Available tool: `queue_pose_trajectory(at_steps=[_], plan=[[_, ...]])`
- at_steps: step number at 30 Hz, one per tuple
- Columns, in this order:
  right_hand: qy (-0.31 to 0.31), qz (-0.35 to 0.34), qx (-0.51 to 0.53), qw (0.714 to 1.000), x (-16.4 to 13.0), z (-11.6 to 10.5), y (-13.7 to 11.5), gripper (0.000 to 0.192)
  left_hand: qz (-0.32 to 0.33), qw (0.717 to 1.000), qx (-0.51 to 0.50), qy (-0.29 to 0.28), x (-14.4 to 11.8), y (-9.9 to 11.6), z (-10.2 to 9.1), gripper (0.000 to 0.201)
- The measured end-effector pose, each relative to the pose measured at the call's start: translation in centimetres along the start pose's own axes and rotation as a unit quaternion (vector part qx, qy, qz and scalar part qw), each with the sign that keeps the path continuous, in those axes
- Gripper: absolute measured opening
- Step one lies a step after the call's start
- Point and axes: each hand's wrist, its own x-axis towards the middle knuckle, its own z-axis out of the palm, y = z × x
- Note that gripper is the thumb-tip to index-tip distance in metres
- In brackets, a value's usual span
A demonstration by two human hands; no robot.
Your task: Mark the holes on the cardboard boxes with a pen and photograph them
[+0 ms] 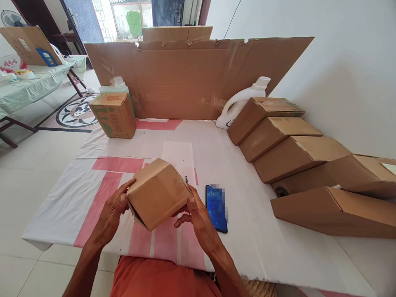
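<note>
While both hands were raised just above the counter [253,231], a small cardboard box [157,193] sat clasped between them, tipped so that one corner pointed down toward the person and its long axis ran from lower left to upper right. The left hand [113,208] lay against the box's left end, thumb pressed on the upper face and the fingers [122,201] curled around the edge, where a dark gap suggested a flap not fully shut. The right hand [198,216] held the opposite end, its thumb on the side and the other fingers hooked beneath. Neither hand was nearer than the other; the box hung squarely between them, clear of the white and pink cloth. Just beside the right hand, a phone [216,207] lay flat, with a pen [186,179] a little beyond. Well apart on the right, a row of closed boxes [297,156] leaned against each other along the wall.
</note>
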Motion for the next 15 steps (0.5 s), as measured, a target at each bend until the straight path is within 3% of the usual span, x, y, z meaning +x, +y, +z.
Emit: queue_pose_trajectory(at_steps=[3,7,11,15], plan=[[-0.003,-0.048,-0.037,0.998,1.9,-0.4,0.6,0.073,0.022,0.999,-0.037,0.025,1.7,-0.5,0.9,0.075],[0.042,-0.067,-0.136,0.987,6.3,-0.9,2.4,0.067,0.044,0.995,-0.063,0.061,4.3,-2.0,2.5,0.074],[0.053,-0.086,-0.14,0.985,10.1,0.5,4.2,0.075,0.011,0.993,-0.112,0.024,6.1,-3.6,4.3,0.079],[0.092,-0.126,-0.139,0.978,10.2,1.2,4.6,0.072,0.008,0.994,-0.109,0.01,5.6,-4.3,5.7,0.077]])
